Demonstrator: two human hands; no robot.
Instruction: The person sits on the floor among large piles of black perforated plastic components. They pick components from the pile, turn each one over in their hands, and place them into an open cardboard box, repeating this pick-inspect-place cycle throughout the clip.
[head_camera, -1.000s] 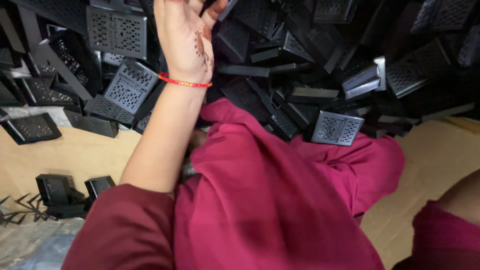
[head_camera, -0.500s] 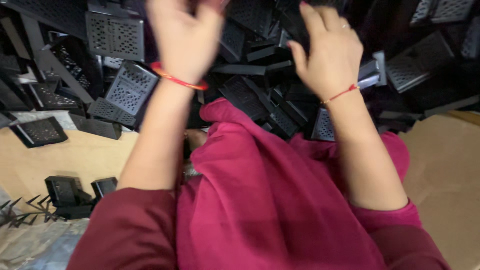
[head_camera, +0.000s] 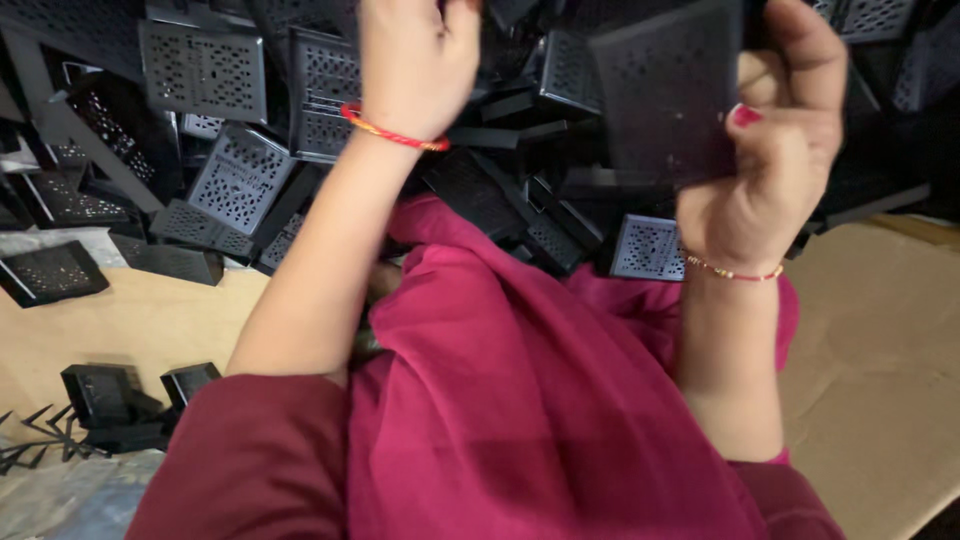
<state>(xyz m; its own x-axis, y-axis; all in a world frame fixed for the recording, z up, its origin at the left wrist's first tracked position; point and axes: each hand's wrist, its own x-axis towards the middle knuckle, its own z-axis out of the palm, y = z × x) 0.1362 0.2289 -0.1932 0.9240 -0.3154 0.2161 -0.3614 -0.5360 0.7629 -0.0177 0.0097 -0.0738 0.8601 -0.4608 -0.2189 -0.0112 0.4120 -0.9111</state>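
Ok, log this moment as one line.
right hand: grips black perforated plate | left hand: raised over pile of black perforated parts, hold unclear | lap: magenta cloth

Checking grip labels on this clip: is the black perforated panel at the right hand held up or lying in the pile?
Held up. The right hand pinches the black perforated panel, thumb across its edge, above the pile of black parts.
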